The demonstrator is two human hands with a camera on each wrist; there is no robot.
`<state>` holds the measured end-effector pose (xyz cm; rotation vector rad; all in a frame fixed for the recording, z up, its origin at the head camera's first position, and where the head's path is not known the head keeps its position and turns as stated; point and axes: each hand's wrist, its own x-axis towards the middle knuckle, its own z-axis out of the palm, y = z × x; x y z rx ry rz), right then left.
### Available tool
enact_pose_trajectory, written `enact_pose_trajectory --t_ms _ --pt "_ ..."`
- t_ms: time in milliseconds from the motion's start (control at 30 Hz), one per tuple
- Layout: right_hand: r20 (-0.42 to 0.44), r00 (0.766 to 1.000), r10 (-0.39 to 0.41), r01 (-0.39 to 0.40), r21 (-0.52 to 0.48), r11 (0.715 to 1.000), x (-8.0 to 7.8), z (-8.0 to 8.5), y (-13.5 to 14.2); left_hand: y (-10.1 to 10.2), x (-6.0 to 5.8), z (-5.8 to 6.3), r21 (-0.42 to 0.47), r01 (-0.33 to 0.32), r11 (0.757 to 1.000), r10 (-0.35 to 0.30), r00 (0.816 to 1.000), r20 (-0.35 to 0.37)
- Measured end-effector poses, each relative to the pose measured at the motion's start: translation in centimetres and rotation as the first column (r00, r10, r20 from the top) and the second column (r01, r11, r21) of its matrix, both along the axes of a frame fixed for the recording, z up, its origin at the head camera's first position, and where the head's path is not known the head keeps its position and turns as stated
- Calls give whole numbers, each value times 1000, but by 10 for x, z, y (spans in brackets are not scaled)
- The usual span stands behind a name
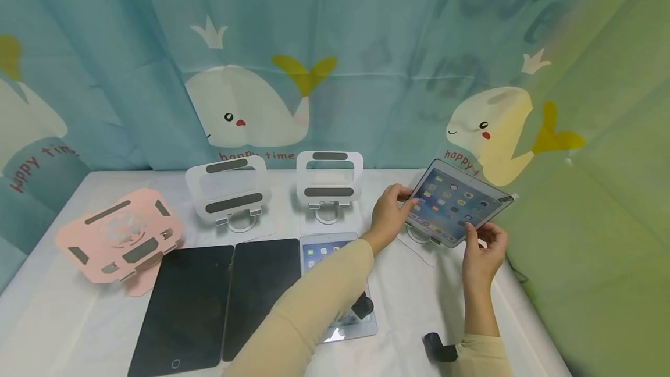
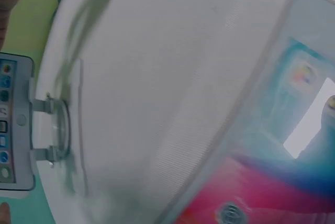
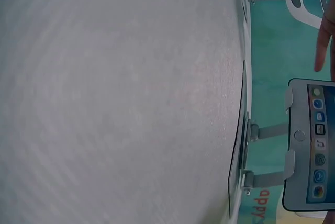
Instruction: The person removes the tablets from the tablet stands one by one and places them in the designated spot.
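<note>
A silver tablet [image 1: 454,202] with a lit screen of app icons leans tilted on a stand [image 1: 417,235], which it mostly hides. My left hand [image 1: 386,214] grips its left edge, thumb at the front. Thumb in front and fingers curled behind, my right hand [image 1: 484,252] pinches the lower right edge. In the right wrist view, two lip-shaped hooks of the stand [image 3: 271,131] catch the tablet [image 3: 300,110] along its home-button edge. The left wrist view shows the same tablet [image 2: 21,96] at far left.
Two white stands [image 1: 229,188] [image 1: 330,176] and a pink stand [image 1: 120,231] line the back of the white table [image 1: 405,319]. In front lie two black tablets [image 1: 183,307] [image 1: 264,278] and a silver tablet [image 1: 348,333], partly under my left sleeve. Whale-print curtains [image 1: 366,115] hang behind.
</note>
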<state>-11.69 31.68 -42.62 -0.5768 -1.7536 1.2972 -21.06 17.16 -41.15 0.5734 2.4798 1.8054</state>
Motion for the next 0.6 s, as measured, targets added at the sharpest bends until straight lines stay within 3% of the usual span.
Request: enact_pose_trajectory --t_ms 167,333,600 --pt "-28 1000 7 -7 -4 1000 0 1 -1 2 -4 4 81 -58 995 56 998 33" --pt "-75 997 6 -9 -37 999 -1 4 -6 2 -2 5 101 -98 990 95 995 33" --pt "-106 994 17 -26 -80 996 -4 4 -3 2 0 4 125 -50 991 59 996 -70"
